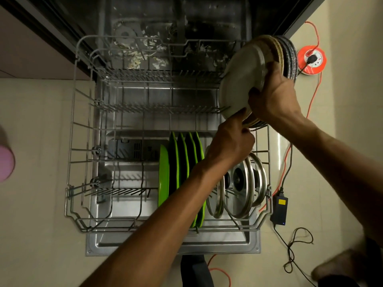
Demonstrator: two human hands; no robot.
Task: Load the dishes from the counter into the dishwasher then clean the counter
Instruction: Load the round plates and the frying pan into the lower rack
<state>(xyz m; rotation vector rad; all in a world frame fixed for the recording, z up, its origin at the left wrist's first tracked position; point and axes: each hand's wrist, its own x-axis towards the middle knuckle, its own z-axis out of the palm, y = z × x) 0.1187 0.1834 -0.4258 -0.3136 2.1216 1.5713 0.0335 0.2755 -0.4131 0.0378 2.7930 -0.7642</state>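
The dishwasher's lower rack (73,141) is pulled out over the open door (228,245). Several green plates (182,162) stand upright in its front row, with three glass pot lids (240,191) to their right. My right hand (273,96) grips a stack of plates (242,79) held on edge over the rack's back right corner: a pale plate in front, beige and dark ones behind. My left hand (232,141) reaches up under the stack, its forefinger touching the front plate's lower rim.
An orange extension reel (312,61) with an orange cable lies on the floor right of the dishwasher. A black power adapter (279,208) and thin black wires lie by the rack's front right corner. Food scraps litter the tub floor (143,56). A pink object (6,164) sits at the left edge.
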